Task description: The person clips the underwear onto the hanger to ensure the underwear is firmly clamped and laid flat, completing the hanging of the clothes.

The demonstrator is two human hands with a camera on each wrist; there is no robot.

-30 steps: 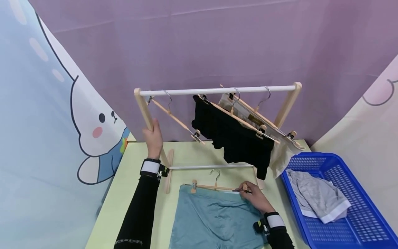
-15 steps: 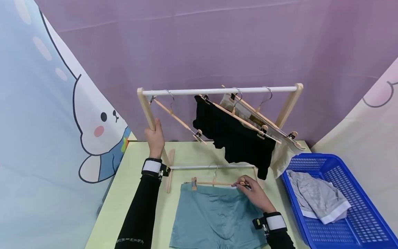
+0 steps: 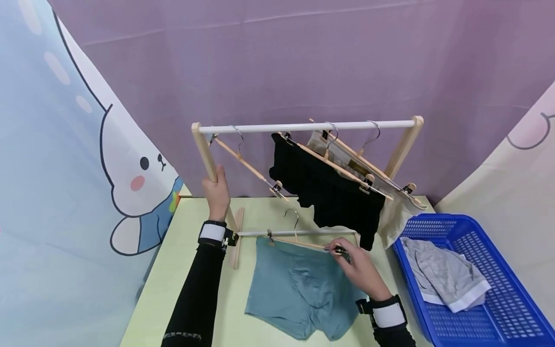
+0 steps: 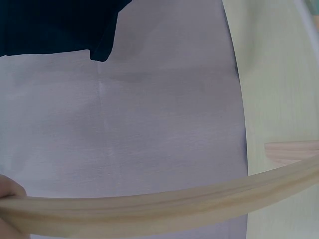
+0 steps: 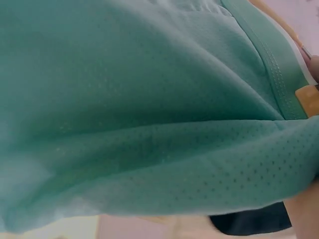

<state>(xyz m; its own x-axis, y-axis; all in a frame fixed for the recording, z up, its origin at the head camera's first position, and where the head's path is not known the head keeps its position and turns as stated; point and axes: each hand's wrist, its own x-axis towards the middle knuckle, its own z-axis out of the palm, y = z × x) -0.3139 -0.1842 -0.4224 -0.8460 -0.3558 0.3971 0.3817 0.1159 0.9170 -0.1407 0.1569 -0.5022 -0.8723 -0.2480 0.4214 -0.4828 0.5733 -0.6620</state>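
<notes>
Wooden and pale, the drying rack (image 3: 204, 149) stands across the green table (image 3: 182, 270), and the left hand (image 3: 217, 193) curls round its left upright at about nine o'clock from the table's middle; in the left wrist view the same wood (image 4: 164, 201) runs across the frame, with only a fingertip showing at the edge. Just right of that, an empty clip hanger (image 3: 249, 166) dangles from the white top rail (image 3: 303, 127). Toward six o'clock, the teal boxer shorts (image 3: 299, 284) hang by their waistband from a wooden clip hanger (image 3: 295, 241), partly raised, their legs trailing on the table. The right hand (image 3: 357, 270) pinches that hanger's right-end clip between curled fingertips.

To do this well, I judge the hanger wants lifting level, so the far clip does not slip off the waistband, with the hook turned upward toward the open stretch of rail between the empty hanger and the black shorts (image 3: 329, 193) at twelve o'clock. The grip on the upright should stay firm so that the light frame does not tip.

Further right, a cream garment (image 3: 390, 219) hangs on the last hangers. At three o'clock sits a blue plastic basket (image 3: 498, 308), holding one crumpled grey garment with a white waistband (image 3: 442, 277).
</notes>
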